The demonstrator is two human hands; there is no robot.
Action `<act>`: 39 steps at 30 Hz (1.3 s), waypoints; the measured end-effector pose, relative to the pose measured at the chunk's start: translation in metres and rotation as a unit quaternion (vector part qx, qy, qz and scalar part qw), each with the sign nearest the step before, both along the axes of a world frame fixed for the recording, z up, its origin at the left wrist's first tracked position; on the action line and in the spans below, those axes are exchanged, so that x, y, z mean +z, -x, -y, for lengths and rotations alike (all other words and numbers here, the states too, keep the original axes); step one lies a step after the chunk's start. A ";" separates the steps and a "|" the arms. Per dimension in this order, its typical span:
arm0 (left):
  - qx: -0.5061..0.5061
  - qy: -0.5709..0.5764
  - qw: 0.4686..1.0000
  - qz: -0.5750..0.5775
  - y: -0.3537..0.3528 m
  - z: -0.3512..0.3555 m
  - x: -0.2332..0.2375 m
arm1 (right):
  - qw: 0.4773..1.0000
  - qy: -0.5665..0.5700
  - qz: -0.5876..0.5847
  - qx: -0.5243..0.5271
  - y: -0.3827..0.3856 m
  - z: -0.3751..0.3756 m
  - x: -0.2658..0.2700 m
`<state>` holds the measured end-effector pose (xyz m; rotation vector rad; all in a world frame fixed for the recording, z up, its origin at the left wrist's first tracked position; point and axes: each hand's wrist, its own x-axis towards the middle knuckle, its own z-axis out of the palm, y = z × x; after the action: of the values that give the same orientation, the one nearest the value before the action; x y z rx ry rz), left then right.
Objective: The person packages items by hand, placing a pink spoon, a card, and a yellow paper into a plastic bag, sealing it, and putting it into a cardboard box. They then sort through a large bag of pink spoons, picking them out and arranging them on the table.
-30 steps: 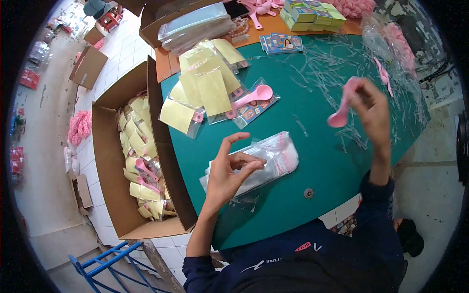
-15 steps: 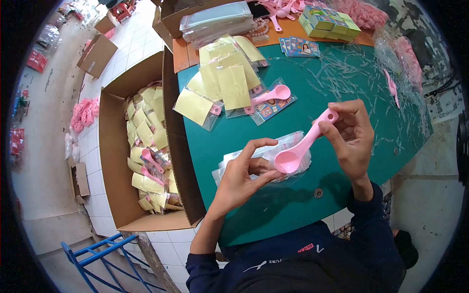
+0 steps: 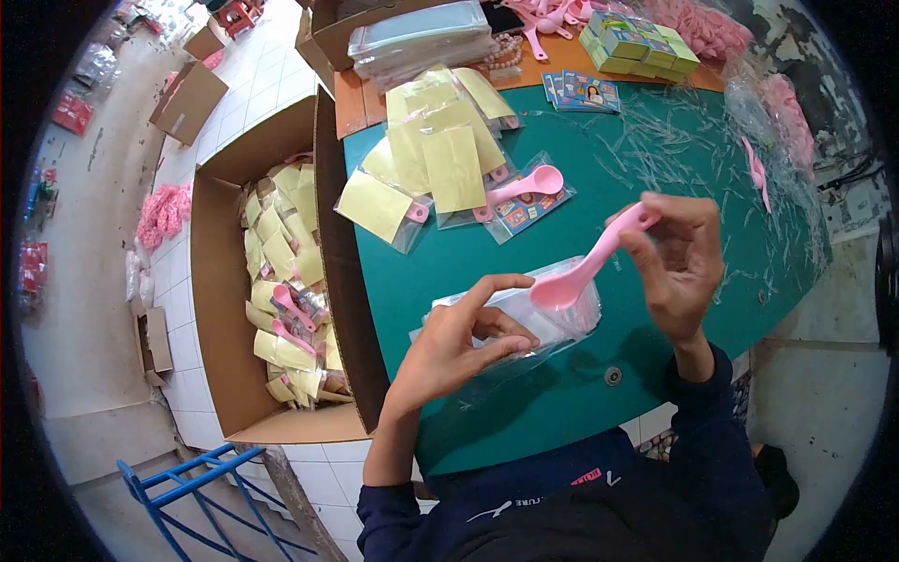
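My right hand (image 3: 682, 258) pinches a pink plastic measuring spoon (image 3: 585, 272) by the end of its handle. The spoon slants down to the left, its bowl above a stack of clear plastic bags (image 3: 571, 323) on the green table. Around the left edge of those bags curls my left hand (image 3: 464, 337), thumb and fingers gripping the plastic beside the spoon's bowl. Farther back lies a filled bag with a pink spoon (image 3: 534, 183) over a printed card (image 3: 529, 214). Next to it is a pile of bags with pale yellow cards (image 3: 454, 169).
A cardboard box (image 3: 213, 328) full of packed bags stands left of the table (image 3: 506, 426). At the back are stacked cards (image 3: 637, 47), loose cards (image 3: 581, 92), clear plastic sleeves (image 3: 421, 42) and pink spoons (image 3: 538, 19). Plastic strips (image 3: 655, 140) litter the right side.
My right hand has tilted the spoon and shifted it slightly right, raising the bowl away from my left fingertips. My left hand has lowered onto the bags.
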<state>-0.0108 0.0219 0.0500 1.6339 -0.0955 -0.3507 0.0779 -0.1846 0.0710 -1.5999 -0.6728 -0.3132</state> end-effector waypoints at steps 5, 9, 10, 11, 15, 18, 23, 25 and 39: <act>0.062 0.025 0.997 -0.035 -0.005 0.002 -0.003 | 0.999 0.019 -0.043 0.014 0.004 -0.002 0.002; 0.067 0.043 0.997 -0.018 -0.008 0.005 -0.008 | 0.998 0.046 -0.051 -0.009 0.002 0.001 0.002; 0.064 0.065 0.996 -0.018 -0.009 0.006 -0.007 | 0.997 0.050 -0.051 -0.020 0.000 0.002 0.003; 0.060 0.088 0.994 -0.019 -0.010 0.006 -0.006 | 0.998 0.043 -0.051 -0.015 -0.002 0.002 0.004; 0.068 0.087 0.994 -0.026 -0.015 0.009 -0.004 | 0.998 0.056 -0.009 -0.013 -0.005 0.004 0.005; 0.106 0.080 0.991 -0.029 -0.018 0.011 -0.001 | 1.000 0.018 0.001 -0.024 -0.002 0.004 0.003; 0.135 0.121 0.983 -0.042 -0.019 0.012 0.000 | 0.999 -0.003 0.047 -0.027 0.001 0.007 -0.008; 0.138 0.132 0.981 -0.024 -0.019 0.013 -0.003 | 0.998 0.005 0.059 -0.028 0.002 0.006 -0.008; 0.091 0.120 0.982 0.114 -0.017 0.008 -0.004 | 0.988 0.053 0.091 0.111 -0.012 -0.015 0.028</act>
<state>0.0058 0.0136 0.0456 1.4250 -0.1542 -0.0104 0.0899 -0.1694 0.0989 -1.5915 -1.0141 -0.2653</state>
